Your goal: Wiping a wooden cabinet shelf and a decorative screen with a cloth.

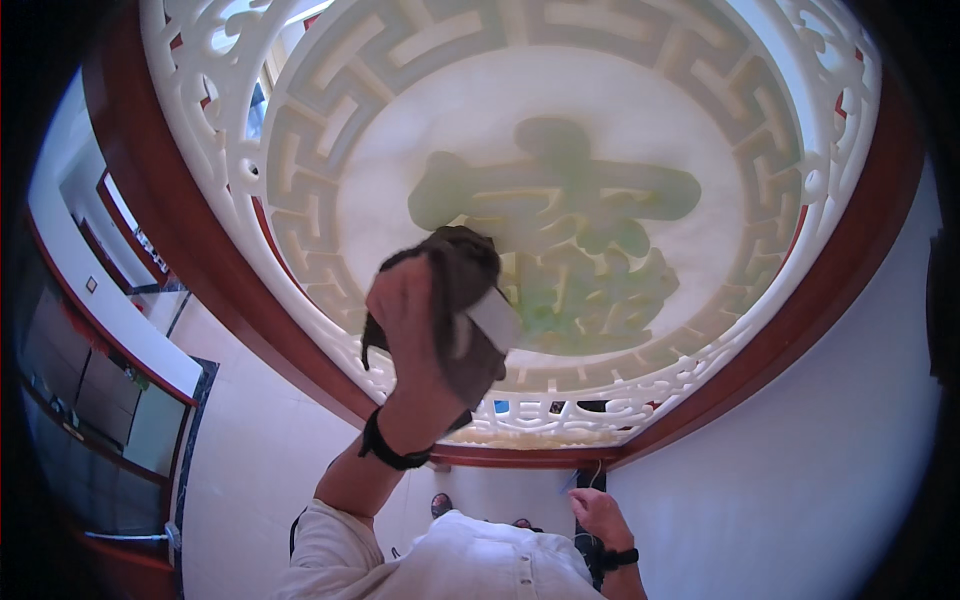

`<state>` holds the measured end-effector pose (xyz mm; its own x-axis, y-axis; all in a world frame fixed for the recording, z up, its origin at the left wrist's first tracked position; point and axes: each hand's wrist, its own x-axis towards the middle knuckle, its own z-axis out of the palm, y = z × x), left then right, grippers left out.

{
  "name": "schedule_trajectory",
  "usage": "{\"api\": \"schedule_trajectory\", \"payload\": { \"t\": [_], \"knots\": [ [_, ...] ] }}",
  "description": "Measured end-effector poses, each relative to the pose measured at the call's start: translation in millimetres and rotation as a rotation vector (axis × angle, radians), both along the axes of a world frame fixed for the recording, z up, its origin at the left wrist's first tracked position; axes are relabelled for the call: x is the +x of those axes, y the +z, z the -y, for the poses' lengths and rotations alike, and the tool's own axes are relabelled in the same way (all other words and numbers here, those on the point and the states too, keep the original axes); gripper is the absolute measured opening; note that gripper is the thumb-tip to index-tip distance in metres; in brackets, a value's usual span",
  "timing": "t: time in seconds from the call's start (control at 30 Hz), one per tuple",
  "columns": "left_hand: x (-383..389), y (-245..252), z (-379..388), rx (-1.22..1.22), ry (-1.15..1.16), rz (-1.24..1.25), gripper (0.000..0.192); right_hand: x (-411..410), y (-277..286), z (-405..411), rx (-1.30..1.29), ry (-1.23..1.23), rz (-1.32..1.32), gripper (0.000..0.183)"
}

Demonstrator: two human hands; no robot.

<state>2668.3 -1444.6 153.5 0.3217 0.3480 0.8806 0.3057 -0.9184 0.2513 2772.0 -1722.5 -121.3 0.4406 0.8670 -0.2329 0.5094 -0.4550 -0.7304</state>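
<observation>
A dark brown cloth (472, 262) is bunched in my left hand (409, 315), raised in front of a round carved panel (375, 135). The cloth overlaps the lower left of the panel's raised green characters (555, 180); whether it touches the surface is unclear. A pale patch (491, 319) shows in its folds. Low on the right, my right hand (600, 514) hangs with curled fingers near a thin white cord (598, 474). Something thin and blue shows by its fingertips, too small to tell if it is held.
Cream openwork scrolls (214, 127) surround the disc inside a red-brown wooden frame (225, 300). A white wall (765, 480) stands close on the right. Pale floor tiles (247, 457) lie below and to the left. A dark cabinet (112, 405) stands at the far left.
</observation>
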Motion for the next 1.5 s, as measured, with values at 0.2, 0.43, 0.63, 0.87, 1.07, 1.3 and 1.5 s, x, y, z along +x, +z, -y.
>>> {"api": "schedule_trajectory", "payload": {
  "t": [0.2,0.43,0.63,0.87,1.07,1.3,1.5],
  "knots": [
    [11,-5,-4,-0.159,-0.120,0.146,0.069,5,-3,2,0.001,0.005,-0.014,0.024],
    [-23,21,-36,0.187,0.196,-0.085,0.055,10,-3,-1,0.021,-0.013,-0.024,0.025],
    [1,12,-17,0.177,0.144,-0.050,0.028,21,-12,10,-0.031,0.016,0.003,0.025],
    [1,-6,-25,-0.050,-0.239,0.115,0.072,14,-7,-22,0.055,0.093,0.002,0.023],
    [-21,4,-22,-0.059,-0.263,0.067,0.056,-18,-26,-7,0.074,0.241,-0.021,0.019],
    [-46,-12,-34,0.157,-0.183,-0.012,0.076,-35,-18,-18,0.005,0.302,-0.034,0.020],
    [-162,11,-70,0.140,-0.040,-0.001,0.073,-69,-26,-67,0.069,0.339,0.029,0.018]
  ]
}}
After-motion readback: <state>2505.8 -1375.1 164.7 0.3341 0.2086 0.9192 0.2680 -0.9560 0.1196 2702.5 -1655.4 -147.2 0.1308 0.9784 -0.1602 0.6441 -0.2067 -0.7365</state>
